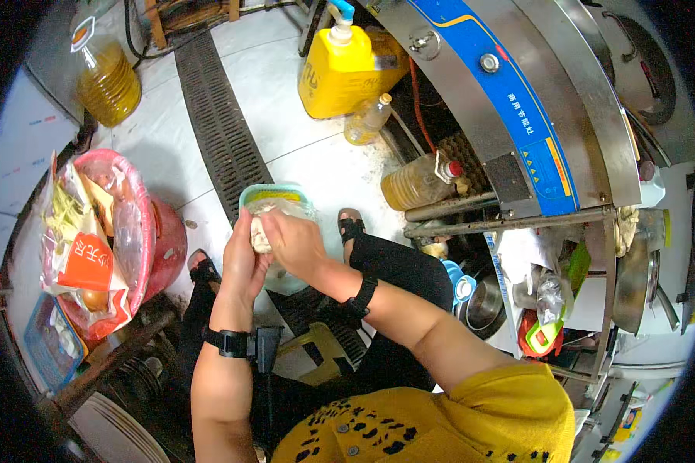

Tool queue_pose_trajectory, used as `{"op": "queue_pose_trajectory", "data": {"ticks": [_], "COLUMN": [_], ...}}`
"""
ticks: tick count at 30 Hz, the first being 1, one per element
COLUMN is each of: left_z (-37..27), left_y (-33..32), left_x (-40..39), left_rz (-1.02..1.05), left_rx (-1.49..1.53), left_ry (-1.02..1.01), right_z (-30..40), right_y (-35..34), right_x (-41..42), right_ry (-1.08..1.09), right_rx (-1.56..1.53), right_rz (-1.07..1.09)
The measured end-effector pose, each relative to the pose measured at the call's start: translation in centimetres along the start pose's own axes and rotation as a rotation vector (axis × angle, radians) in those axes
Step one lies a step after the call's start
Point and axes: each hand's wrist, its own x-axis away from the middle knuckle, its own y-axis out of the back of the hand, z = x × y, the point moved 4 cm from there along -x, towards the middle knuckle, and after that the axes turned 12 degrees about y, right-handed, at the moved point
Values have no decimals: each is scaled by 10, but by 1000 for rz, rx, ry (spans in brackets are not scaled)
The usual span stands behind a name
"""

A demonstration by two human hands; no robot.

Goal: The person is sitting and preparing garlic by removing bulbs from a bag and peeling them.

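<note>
Just left of the view's middle, my left hand [242,254] and my right hand [294,240] are closed around a pale, lumpy piece [260,236]; whether it is dough or some other food I cannot tell. Both hands are over a light green plastic basin [248,194] on the floor between my feet. Something yellow shows inside the basin's far side, and clear plastic film or a bag lies near my fingers. The lower part of the basin is mostly hidden by my hands and forearms.
A pink bin [171,249] heaped with waste and bags stands at left, a blue basket [49,347] below it. Ahead are a floor drain grate [223,110] and a yellow jug [339,75]. Oil bottles [414,184] and a steel stove [469,87] border the right side.
</note>
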Motion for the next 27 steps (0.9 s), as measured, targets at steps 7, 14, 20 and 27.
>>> {"op": "queue_pose_trajectory", "data": {"ticks": [7, 14, 20, 27], "left_z": [-5, -9, -9, -4], "left_y": [10, 9, 11, 15], "left_x": [3, -4, -11, -15], "left_rz": [-11, 136, 85, 90], "left_rx": [-46, 250, 238, 179], "left_ry": [-45, 69, 63, 33], "right_z": [-43, -132, -154, -81], "right_y": [-41, -101, -107, -33], "right_x": [15, 65, 70, 14], "right_ry": [-292, -201, -269, -306], "right_rx": [-414, 478, 118, 164], "right_rz": [-239, 388, 372, 316]}}
